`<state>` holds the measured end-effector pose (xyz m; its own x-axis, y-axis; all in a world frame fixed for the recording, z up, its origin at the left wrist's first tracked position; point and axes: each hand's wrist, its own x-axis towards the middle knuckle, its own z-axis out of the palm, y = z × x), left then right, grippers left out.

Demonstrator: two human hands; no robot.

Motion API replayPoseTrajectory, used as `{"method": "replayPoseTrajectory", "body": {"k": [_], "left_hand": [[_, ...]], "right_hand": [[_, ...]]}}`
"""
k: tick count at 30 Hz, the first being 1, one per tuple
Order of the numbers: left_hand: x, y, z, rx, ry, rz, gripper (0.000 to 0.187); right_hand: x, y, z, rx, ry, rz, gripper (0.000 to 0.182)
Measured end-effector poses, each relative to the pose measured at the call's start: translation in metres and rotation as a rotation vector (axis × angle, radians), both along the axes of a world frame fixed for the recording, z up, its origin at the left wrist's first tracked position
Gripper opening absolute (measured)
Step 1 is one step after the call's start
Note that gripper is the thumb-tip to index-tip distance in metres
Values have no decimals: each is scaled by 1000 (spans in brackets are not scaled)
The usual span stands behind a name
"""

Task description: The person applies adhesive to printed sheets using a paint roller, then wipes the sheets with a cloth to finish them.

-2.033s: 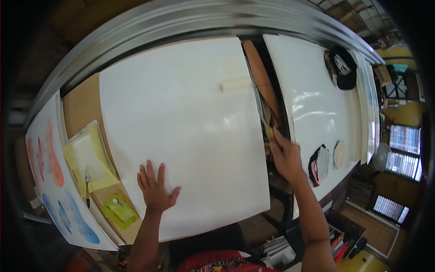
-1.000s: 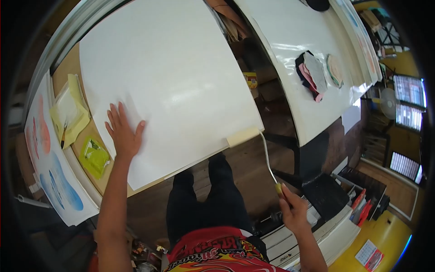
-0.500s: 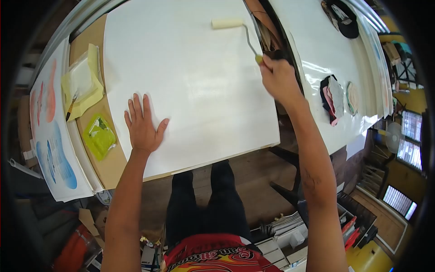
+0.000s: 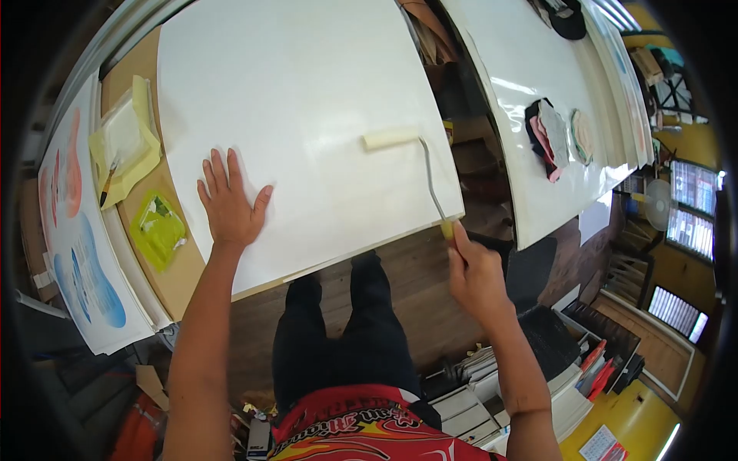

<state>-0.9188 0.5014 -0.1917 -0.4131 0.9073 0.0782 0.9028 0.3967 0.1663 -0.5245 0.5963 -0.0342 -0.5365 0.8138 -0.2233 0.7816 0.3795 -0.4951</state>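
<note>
A large white sheet covers most of the board in front of me. Flat on its lower left part lies my left hand, fingers spread and holding nothing. My right hand is closed around the handle of a paint roller, just past the sheet's near right corner. The roller's pale cream sleeve rests against the right half of the sheet, and its bent metal rod runs back to my fist. Left of the sheet are a green plastic pouch and a yellow wrapper with a white tray; a brush lies on the wrapper.
Printed sheets with red and blue shapes lie at the far left. Across a gap on the right stands another white-topped table with cloth pieces and a dark cap. Shelving with papers is behind me at the lower right.
My right hand has drawn the roller toward me, from the far part of the sheet to nearer its front edge. The left hand stays flat on the sheet. The view has shifted slightly.
</note>
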Motion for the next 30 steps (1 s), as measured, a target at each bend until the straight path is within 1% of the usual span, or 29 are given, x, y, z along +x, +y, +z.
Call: {"method": "replayPoseTrajectory", "body": {"k": [2, 5, 8, 11, 12, 14, 17, 20, 23, 24, 25, 27, 30], "left_hand": [[-1, 3, 1, -13, -2, 4, 88], [0, 4, 1, -15, 12, 9, 87], [1, 4, 2, -4, -7, 11, 88], [0, 3, 1, 6, -30, 10, 89], [0, 1, 0, -9, -27, 16, 91], [-1, 4, 1, -31, -18, 23, 94], [1, 4, 8, -50, -57, 33, 93], [-1, 7, 14, -64, -96, 41, 95], [-3, 9, 15, -108, -135, 65, 97], [-4, 9, 15, -106, -147, 66, 97], [-5, 10, 16, -105, -159, 67, 97], [-5, 8, 18, -104, -183, 70, 98], [-7, 8, 16, -109, -224, 63, 100]], "right_hand": [[1, -3, -11, 11, 29, -11, 50], [52, -71, 9, -35, 43, -44, 48], [56, -76, 23, -89, -22, -65, 48], [8, -31, 11, -36, -22, -15, 51], [6, -29, 11, -50, -22, -9, 52], [-2, -36, 12, -72, -23, -5, 52], [21, -64, 19, -84, 40, -8, 51], [-6, -38, 13, -45, 65, 30, 50], [-83, 37, -9, 25, -14, 77, 48], [-119, 65, -13, 71, -67, 60, 47], [-152, 94, -22, 125, -97, 85, 43], [-210, 136, -27, 163, 23, 50, 37], [-208, 130, -28, 138, 43, 70, 40]]}}
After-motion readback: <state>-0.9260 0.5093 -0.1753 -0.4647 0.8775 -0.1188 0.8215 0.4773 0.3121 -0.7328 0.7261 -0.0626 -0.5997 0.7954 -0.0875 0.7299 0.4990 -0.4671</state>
